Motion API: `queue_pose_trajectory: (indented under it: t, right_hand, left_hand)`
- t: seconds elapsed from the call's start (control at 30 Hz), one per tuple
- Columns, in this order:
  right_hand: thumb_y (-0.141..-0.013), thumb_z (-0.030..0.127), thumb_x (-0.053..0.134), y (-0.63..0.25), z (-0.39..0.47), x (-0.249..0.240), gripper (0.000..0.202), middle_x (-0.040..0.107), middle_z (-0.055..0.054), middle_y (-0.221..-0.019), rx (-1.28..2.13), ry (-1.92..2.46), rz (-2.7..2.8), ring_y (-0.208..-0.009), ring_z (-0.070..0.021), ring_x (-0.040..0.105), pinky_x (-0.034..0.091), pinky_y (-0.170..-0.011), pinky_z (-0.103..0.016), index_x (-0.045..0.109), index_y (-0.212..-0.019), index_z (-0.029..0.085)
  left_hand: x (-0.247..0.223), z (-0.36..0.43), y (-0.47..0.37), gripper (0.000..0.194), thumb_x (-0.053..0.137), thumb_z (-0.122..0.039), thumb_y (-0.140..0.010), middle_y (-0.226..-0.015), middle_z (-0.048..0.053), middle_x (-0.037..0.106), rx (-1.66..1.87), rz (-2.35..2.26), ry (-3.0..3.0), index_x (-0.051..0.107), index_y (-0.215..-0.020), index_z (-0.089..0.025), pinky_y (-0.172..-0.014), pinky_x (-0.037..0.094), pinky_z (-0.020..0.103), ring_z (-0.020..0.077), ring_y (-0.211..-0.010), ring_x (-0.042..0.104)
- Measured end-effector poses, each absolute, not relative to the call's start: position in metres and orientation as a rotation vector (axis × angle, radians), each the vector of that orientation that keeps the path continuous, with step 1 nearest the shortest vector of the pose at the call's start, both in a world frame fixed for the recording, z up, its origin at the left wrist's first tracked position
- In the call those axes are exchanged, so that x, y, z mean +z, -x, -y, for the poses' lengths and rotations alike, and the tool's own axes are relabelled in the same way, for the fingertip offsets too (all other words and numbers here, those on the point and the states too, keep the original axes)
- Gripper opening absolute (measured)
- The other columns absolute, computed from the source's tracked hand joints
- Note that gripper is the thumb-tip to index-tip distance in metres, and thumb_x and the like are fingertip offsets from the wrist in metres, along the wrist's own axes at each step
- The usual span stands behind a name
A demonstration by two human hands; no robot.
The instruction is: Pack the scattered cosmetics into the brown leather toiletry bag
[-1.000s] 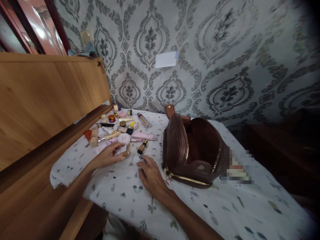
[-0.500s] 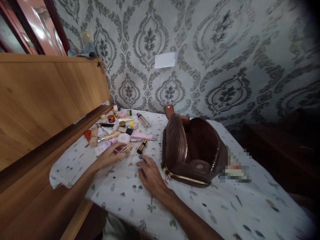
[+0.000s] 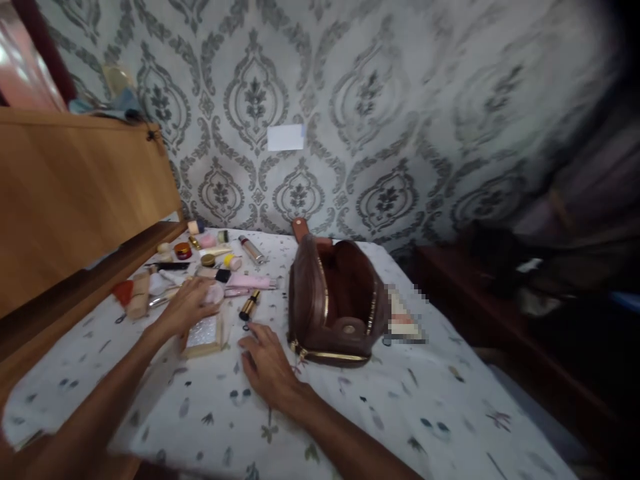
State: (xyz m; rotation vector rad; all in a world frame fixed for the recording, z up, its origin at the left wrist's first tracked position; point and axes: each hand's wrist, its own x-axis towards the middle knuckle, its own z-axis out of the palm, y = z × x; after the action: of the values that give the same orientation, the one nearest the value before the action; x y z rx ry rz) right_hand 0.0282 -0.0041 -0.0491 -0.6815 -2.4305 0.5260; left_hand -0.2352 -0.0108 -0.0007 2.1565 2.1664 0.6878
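Note:
My left hand is over the makeup items at the left, its fingers spread and bent above a round pale compact. Just below it a glittery square palette lies on the patterned cloth. My right hand rests on the cloth with its fingers apart, holding nothing, its fingertips close to a small black ring. A black and gold lipstick tube lies just beyond them. To the right stands a brown bag, unzipped and gaping.
Behind the hands lie a pink tube, a silver tube, a red jar and an orange sponge. A wooden headboard borders the left; patterned wallpaper is behind. Dark furniture stands at the right.
The view has swung to the right. My left hand has let go of the small item it was handling, and the glittery palette now shows on the cloth. My right hand stays near the lipstick.

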Motion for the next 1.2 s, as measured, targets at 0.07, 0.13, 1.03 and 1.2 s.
queue_pose_trajectory:
  t: [0.07,0.13,1.03,1.2]
  right_hand:
    - [-0.084,0.011,0.059,-0.028,0.005,-0.048,0.024,0.056,-0.015,-0.134,0.517,0.700,2.439,-0.126,-0.0272,0.050,0.043,-0.107,-0.046,0.067,-0.106,0.017]
    - [-0.085,0.014,0.060,-0.029,0.005,-0.047,0.024,0.055,-0.015,-0.135,0.517,0.715,2.452,-0.126,-0.0275,0.050,0.043,-0.107,-0.045,0.067,-0.107,0.016]
    - [-0.084,0.007,0.055,-0.027,-0.003,-0.057,0.026,0.057,-0.016,-0.129,0.451,0.616,2.408,-0.122,-0.0290,0.052,0.047,-0.102,-0.046,0.065,-0.105,0.016]
    - [-0.084,0.007,0.054,-0.027,-0.003,-0.057,0.025,0.057,-0.017,-0.130,0.456,0.615,2.416,-0.124,-0.0300,0.051,0.046,-0.102,-0.046,0.066,-0.105,0.015]
  left_hand:
    - [-0.010,0.001,0.237,0.051,0.058,-0.049,-0.081,-0.124,0.012,0.062,0.661,-2.162,-2.174,0.059,-0.123,-0.021,-0.100,0.043,0.048,0.0343,-0.116,0.055]
    - [-0.019,-0.006,0.240,0.050,0.056,-0.049,-0.081,-0.125,0.012,0.062,0.667,-2.154,-2.192,0.060,-0.122,-0.022,-0.100,0.044,0.047,0.0343,-0.115,0.057]
    - [0.007,0.017,0.233,0.067,0.062,-0.057,-0.083,-0.146,0.011,0.050,1.304,-1.516,-1.512,0.047,-0.138,-0.022,-0.103,0.046,0.043,0.0316,-0.131,0.049]
    - [0.006,0.019,0.226,0.067,0.057,-0.063,-0.085,-0.149,0.011,0.048,1.381,-1.343,-1.253,0.046,-0.139,-0.023,-0.097,0.051,0.043,0.0300,-0.128,0.052]
